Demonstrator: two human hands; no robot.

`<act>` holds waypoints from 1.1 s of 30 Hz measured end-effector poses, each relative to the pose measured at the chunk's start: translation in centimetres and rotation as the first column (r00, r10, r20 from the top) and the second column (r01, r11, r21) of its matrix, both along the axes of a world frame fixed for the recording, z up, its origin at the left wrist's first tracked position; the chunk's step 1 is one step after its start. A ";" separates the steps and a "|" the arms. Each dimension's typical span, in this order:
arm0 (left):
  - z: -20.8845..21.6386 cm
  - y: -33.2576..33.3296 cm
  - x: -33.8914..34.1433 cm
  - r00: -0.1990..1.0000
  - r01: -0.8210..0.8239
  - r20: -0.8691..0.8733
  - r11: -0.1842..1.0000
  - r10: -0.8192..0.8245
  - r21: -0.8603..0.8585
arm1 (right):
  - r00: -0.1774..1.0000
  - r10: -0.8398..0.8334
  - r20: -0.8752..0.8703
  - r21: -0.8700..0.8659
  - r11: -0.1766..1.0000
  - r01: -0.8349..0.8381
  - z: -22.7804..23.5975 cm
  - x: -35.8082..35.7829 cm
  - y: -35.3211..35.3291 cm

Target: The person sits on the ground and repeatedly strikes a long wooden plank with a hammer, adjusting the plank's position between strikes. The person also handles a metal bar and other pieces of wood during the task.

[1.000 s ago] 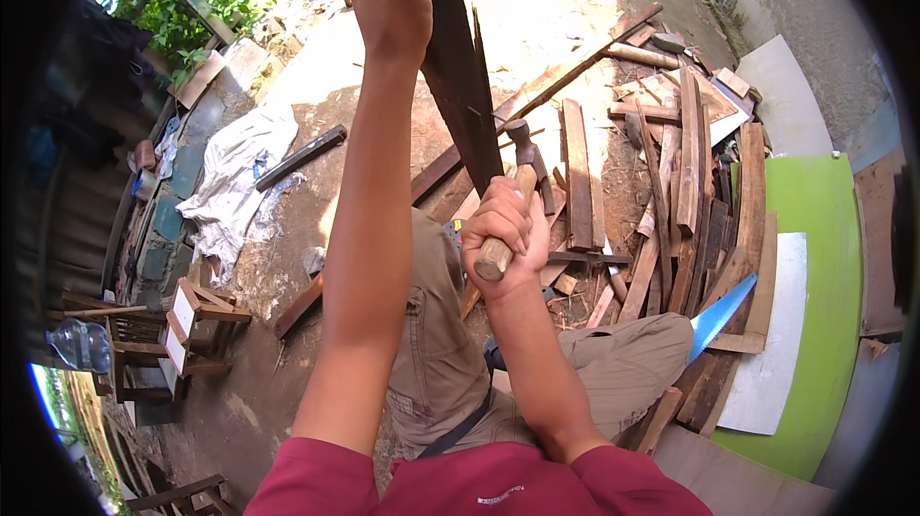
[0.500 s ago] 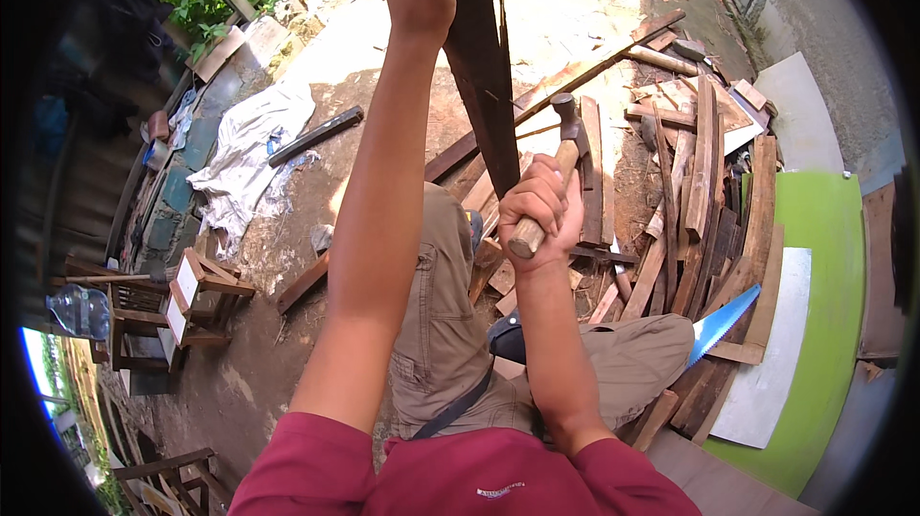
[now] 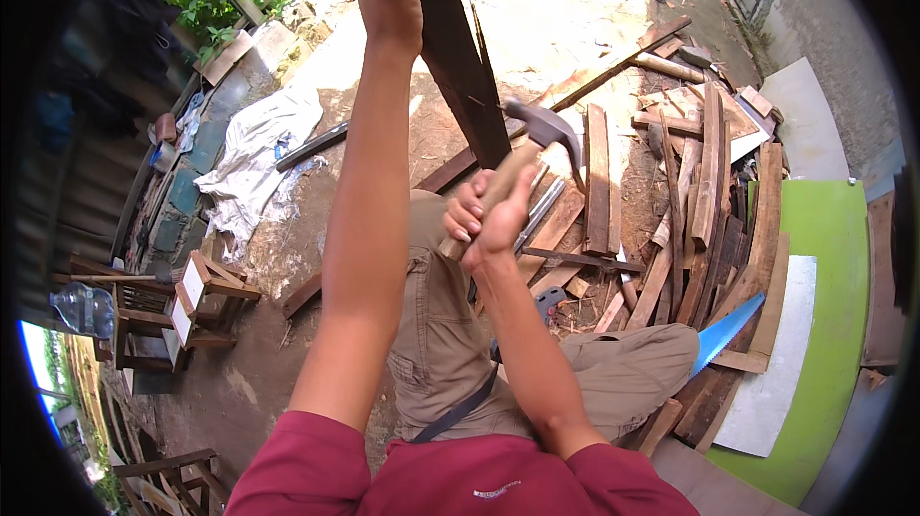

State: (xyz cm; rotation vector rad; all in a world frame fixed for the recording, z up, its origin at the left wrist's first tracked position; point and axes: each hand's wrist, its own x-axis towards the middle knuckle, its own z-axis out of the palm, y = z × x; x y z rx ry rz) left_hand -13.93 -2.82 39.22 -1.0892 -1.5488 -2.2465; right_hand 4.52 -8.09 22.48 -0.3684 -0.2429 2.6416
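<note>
My left hand [image 3: 393,6] is wrapped round the upper part of a long dark wooden plank [image 3: 455,70], which stands tilted in front of me. A thin splinter stands off along the plank's right edge. In my right hand [image 3: 494,219] is a claw hammer [image 3: 517,166], gripped by its wooden handle. Its dark metal head lies close to the plank's lower right side; whether the two touch I cannot tell. The plank's lower end is partly hidden behind my right hand and the hammer.
Several wooden boards [image 3: 704,166] lie heaped on the right. A blue handsaw [image 3: 725,329] rests beside my knee, near a green panel [image 3: 815,296]. At left are a white cloth [image 3: 254,157], small wooden stools [image 3: 206,300] and a clear plastic bottle [image 3: 81,310].
The hammer and my right hand have moved left toward the plank, the hammer head turning. My left hand and the plank's top have shifted left, so the plank leans more.
</note>
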 end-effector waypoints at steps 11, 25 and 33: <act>-0.6 -2.1 -2.0 0.993 0.077 0.080 0.994 -0.083 0.078 | 0.870 -0.492 0.006 -0.147 0.860 0.488 -2.3 1.1 -0.1; 0.3 -1.5 -0.6 0.979 0.119 0.158 0.990 -0.130 0.078 | 0.968 -0.247 0.047 0.124 0.963 0.239 -4.5 -0.8 -1.0; -0.8 -3.5 -4.4 0.968 0.102 0.220 0.990 -0.120 0.096 | 0.903 -0.423 -0.080 0.102 0.897 0.430 -3.4 1.1 -0.8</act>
